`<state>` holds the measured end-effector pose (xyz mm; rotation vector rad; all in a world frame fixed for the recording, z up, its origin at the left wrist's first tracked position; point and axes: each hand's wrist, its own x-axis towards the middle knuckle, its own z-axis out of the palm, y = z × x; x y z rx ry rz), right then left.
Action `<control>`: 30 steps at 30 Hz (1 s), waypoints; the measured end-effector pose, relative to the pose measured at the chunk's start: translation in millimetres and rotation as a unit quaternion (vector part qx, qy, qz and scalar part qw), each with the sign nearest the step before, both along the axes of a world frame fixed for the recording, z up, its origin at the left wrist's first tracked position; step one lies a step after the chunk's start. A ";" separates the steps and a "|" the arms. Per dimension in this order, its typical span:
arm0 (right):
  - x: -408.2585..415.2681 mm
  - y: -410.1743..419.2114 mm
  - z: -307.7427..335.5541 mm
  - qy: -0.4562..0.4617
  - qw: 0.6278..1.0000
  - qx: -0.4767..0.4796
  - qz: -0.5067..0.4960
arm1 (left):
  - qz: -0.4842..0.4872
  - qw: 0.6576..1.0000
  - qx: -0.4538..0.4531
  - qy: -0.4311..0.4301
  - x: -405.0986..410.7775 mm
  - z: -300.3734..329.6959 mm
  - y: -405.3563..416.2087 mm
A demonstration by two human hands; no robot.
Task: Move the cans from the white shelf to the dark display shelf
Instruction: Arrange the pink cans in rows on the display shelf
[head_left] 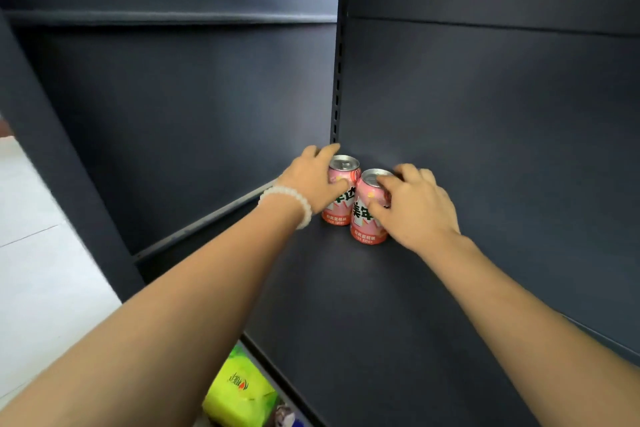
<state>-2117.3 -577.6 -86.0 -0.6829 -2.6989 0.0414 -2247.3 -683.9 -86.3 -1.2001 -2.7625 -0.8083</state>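
Cans point(367, 215) half hidden under both hands point(313, 180)

I am seeing both forearms running out of the bottom edge, elbows cut off. My left hand point(313, 180) is covering the left side of the rear can point(341, 196), so part of its label is hiding; its fingertips behind the can are not showing. My right hand point(414, 206) is masking the right side and part of the lid of the front can point(369, 215). The small print at both can bases is reading too fine to make out. A green pack point(242, 392) below the shelf point(381, 322) is being clipped by the bottom edge. The far left edge is blurring.
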 end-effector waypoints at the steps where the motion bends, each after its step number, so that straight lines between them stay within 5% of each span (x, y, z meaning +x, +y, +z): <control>1: 8.3 -5.7 6.5 -0.007 1.000 0.004 0.007 | 0.004 0.999 -0.026 0.045 10.8 5.2 -9.4; 6: 56.7 -50.6 34.0 -0.020 0.999 0.015 0.046 | 0.029 0.973 -0.143 0.180 74.6 21.5 -65.3; 14: 151.9 -145.6 29.2 -0.058 0.992 0.031 0.108 | 0.050 0.959 -0.171 0.219 185.1 6.5 -182.0; 30: 193.7 -265.1 -108.9 -0.161 0.965 -0.079 0.193 | 0.149 0.962 -0.226 0.025 261.6 -143.7 -333.5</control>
